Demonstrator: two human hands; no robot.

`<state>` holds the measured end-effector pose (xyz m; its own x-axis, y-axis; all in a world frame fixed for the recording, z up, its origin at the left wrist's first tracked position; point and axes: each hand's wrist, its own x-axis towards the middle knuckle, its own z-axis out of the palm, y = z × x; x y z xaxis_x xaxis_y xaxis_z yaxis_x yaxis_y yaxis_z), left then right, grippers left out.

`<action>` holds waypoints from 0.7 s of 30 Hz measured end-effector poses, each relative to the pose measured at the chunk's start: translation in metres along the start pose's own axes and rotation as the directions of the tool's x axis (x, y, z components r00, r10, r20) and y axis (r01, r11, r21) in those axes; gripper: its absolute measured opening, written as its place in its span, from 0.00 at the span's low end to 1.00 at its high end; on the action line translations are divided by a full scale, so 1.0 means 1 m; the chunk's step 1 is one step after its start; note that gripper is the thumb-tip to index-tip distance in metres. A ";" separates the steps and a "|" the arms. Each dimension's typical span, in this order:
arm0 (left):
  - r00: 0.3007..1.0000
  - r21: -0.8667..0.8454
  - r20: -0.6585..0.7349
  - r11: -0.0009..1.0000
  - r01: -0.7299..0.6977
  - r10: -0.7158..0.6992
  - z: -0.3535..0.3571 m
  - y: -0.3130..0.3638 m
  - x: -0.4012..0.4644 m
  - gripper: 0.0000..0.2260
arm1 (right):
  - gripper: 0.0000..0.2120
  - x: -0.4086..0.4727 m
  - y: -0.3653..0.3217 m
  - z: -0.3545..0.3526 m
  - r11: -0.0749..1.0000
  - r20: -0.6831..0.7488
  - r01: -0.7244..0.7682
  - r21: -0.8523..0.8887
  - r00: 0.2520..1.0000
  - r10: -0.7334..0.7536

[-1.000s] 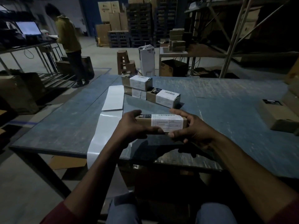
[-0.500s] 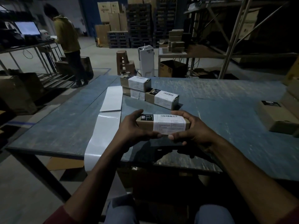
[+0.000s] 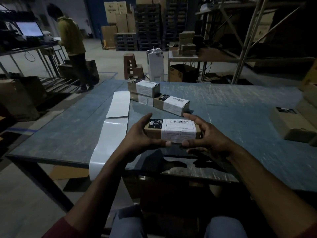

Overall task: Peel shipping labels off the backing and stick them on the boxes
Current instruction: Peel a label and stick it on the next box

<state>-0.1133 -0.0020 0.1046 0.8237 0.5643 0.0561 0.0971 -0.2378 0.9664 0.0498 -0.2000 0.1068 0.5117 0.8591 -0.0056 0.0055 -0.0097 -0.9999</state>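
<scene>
I hold a small brown cardboard box (image 3: 154, 133) above the table, a white shipping label (image 3: 179, 130) wrapped over its top and front. My left hand (image 3: 139, 134) grips its left end and my right hand (image 3: 208, 136) grips its right end, thumbs pressing the label's lower edge. Just beyond lies another labelled box (image 3: 171, 104). Behind that, two labelled boxes (image 3: 143, 89) sit stacked. A long white strip of label backing (image 3: 111, 133) runs down the table's left side and hangs over the front edge.
The blue-grey table (image 3: 240, 117) carries plain brown boxes (image 3: 291, 124) at its right edge. A person in a yellow top (image 3: 72, 48) stands at a desk far left. Stools, a white unit, pallets and stacked cartons fill the floor behind.
Both hands have lifted the box slightly and carried it a little forward, tilting its labelled top more toward me. The boxes on the table have not moved.
</scene>
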 end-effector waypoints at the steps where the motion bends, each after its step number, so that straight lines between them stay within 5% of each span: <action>1: 1.000 -0.016 -0.026 1.000 0.015 -0.015 0.004 0.002 -0.001 0.57 | 0.45 0.001 0.001 0.004 0.999 -0.031 0.013 -0.033 0.999 -0.014; 5: 0.984 0.024 -0.177 0.999 -0.032 0.035 0.014 0.000 -0.002 0.53 | 0.40 0.003 0.004 0.010 0.994 -0.063 0.073 -0.081 0.995 -0.078; 10: 0.975 0.171 -0.164 0.978 -0.123 0.151 0.011 -0.009 0.001 0.57 | 0.45 0.006 0.007 0.001 0.973 -0.020 0.124 -0.196 0.991 -0.131; 16: 0.953 0.197 -0.232 0.969 -0.152 0.197 0.017 -0.003 -0.003 0.61 | 0.33 0.007 0.008 0.016 0.975 -0.174 0.165 -0.151 0.966 -0.190; 21: 0.967 0.257 -0.156 0.953 -0.159 0.203 0.013 -0.011 -0.004 0.59 | 0.39 0.005 0.011 0.012 0.979 -0.094 0.124 -0.161 0.986 -0.140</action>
<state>-0.1101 -0.0115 0.0901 0.7287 0.6205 0.2897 0.1052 -0.5195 0.8480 0.0421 -0.1895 0.0959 0.5847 0.7998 0.1358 0.2072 0.0146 -0.9782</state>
